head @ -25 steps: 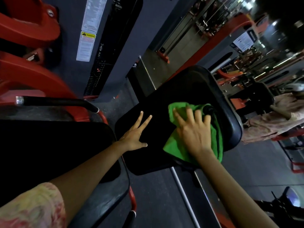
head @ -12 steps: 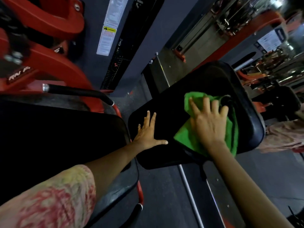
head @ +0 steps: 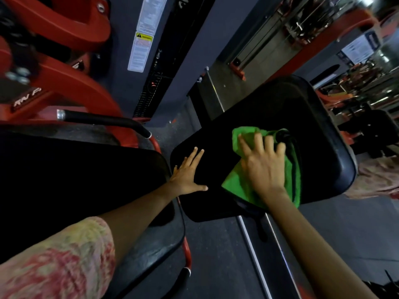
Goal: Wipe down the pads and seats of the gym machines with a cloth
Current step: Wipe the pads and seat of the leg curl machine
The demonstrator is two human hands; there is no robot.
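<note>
The right hand lies flat with fingers spread on a crumpled bright green cloth, pressing it onto the black padded seat rather than gripping it. The cloth sits toward the seat's near right part, its lower fold reaching the near edge. The left hand rests open, palm down, by the seat's left rim, holding nothing. Bare black padding stretches beyond the cloth to the far edge. A larger black pad sits just left, across a narrow gap.
</note>
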